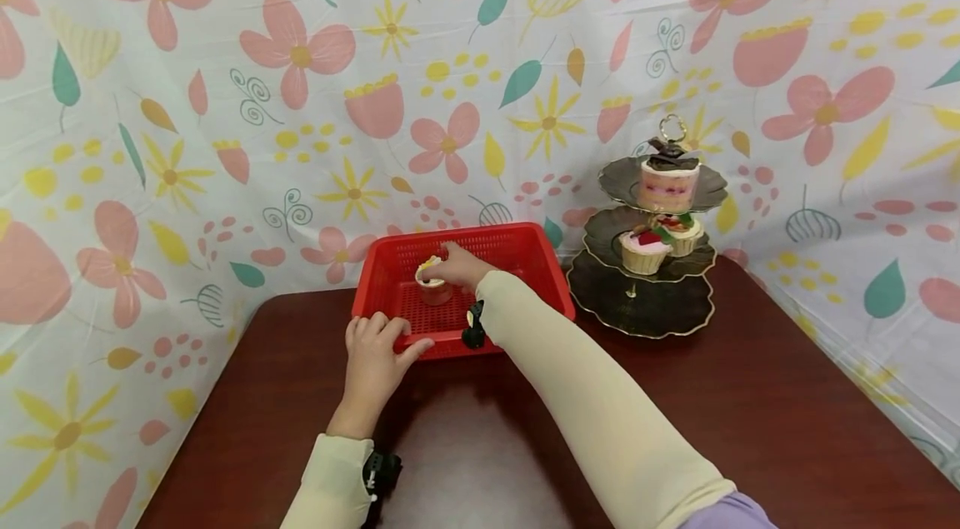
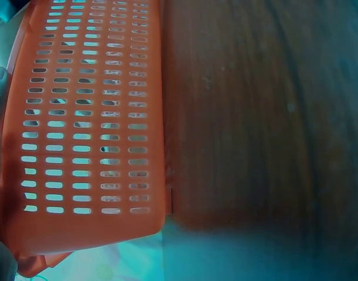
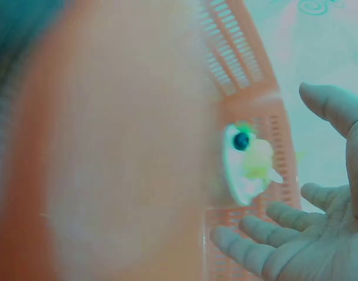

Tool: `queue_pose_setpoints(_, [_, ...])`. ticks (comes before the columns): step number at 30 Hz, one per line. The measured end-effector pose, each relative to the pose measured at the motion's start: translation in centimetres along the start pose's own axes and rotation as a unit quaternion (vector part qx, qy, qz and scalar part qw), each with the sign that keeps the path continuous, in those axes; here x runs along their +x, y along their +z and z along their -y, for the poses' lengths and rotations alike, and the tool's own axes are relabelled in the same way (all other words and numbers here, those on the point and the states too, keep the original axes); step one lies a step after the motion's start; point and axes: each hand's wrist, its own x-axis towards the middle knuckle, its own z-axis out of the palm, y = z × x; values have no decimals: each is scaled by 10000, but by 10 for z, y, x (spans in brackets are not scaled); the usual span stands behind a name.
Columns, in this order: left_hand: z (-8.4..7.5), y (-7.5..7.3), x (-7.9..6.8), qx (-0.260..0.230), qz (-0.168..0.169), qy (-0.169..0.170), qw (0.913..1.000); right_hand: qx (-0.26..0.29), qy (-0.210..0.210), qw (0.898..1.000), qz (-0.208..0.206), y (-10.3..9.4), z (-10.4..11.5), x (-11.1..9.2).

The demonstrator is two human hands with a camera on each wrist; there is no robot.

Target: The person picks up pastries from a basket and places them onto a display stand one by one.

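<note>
A small dessert cup stands inside the red plastic basket. White cream tops it, with yellow pieces and a dark round berry. My right hand reaches over the basket right beside this cup. In the right wrist view the fingers are spread and the thumb is held apart, with the cream top beyond them. At the basket's front left corner, my left hand rests on the rim, thumb stretched along it. The left wrist view shows the slotted front wall under that hand.
Right of the basket stands a three-tier dark stand with gold edges. A layered chocolate-topped cake sits on its top tier. Two cupcakes, one with pink cream, are on the middle tier. A flowered curtain hangs behind the brown table.
</note>
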Motion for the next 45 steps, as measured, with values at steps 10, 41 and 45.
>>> queue_pose_setpoints(10, [6,-2,2,30,-39,-32,10000,-239,-111,9996,-21,-2,9,13])
queue_pose_setpoints(41, [1,1,2,89,69,-98,9999,-808,-657,9925,639,6,-42,72])
queue_pose_setpoints(45, [1,1,2,123,48,-107,9999,-1123,-684,9905,391,6,-41,72])
